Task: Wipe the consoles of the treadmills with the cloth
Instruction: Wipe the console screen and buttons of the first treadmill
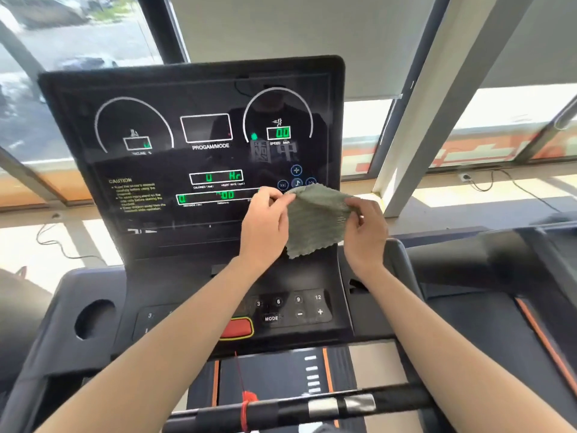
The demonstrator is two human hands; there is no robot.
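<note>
Windows [71, 51] run behind the treadmill, whose upright console [199, 157] fills the middle. Its right edge lies just past your hands. You hold one grey-green cloth [315, 223] before the console's lower right corner. Your left grip [265, 223] pinches its upper left edge and your right grip [367, 232] pinches its right edge. The screen lies open to the left. Below sit one keypad [293, 307], one red button [236, 328] and one handlebar [312, 404]. A second treadmill [487, 276] stands at right.
</note>
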